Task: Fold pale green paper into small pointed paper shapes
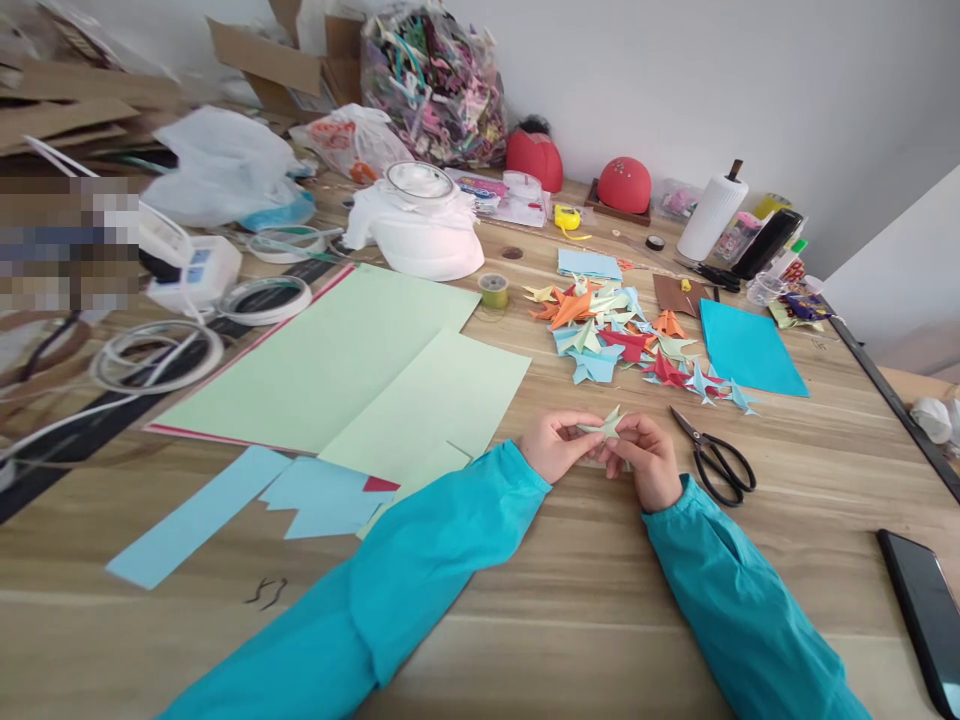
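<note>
Between my fingertips is a small pale green folded paper piece with pointed ends, held just above the table. My left hand pinches its left side. On the other side, my right hand grips it with thumb and fingers. Part of the paper is hidden behind the fingers. Beyond the hands lies a pile of folded paper figures in orange, red, blue and pale green. Black-handled scissors rest to the right of my right hand, tips pointing away.
Large pale green sheets and blue paper strips lie to the left. A turquoise sheet is beyond the scissors. A thread spool stands mid-table, and a phone lies at right. Coiled white trim covers the far left.
</note>
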A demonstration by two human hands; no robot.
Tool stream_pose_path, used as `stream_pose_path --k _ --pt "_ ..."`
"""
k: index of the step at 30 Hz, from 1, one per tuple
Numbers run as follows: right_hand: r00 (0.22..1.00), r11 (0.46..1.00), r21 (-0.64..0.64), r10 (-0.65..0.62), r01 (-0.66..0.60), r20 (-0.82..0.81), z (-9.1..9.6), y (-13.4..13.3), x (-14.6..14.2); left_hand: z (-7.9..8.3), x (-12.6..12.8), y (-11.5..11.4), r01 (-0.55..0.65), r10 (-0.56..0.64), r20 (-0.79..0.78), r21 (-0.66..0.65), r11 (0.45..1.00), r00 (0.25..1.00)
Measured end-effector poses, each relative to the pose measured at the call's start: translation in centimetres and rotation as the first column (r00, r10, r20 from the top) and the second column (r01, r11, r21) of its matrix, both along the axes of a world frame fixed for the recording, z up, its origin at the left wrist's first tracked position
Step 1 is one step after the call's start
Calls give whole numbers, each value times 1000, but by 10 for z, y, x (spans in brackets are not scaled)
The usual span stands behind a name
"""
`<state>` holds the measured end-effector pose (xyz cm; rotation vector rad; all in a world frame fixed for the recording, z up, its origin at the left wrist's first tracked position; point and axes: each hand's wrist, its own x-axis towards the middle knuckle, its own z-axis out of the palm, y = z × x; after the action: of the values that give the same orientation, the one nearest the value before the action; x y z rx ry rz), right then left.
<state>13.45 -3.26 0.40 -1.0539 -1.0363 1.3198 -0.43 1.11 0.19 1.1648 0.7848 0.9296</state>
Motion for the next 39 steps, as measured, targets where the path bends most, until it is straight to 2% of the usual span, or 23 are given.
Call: stream_pose_path --k 6,11,16,23,32,39 --pt "999 999 -1 -41 41 7 -1 -1 0 6 -4 5 79 -78 18 -113 990 997" --pt "1000 999 31 -9 9 22 1 1 0 5 -3 5 55 -51 45 -109 993 998" --pt "1000 1000 -23 -13 13 -19 -1 1 3 4 -3 5 59 -55 46 -92 994 997" --pt "998 999 -35 -1 -1 -62 -2 1 4 5 -3 4 68 -61 64 -118 991 996" --pt "996 997 -22 76 -75 44 -3 0 3 1 -8 12 159 -156 36 -139 977 987" --pt "999 999 -3 33 -33 2 -3 1 4 3 -6 10 125 -122 37 -131 983 992"
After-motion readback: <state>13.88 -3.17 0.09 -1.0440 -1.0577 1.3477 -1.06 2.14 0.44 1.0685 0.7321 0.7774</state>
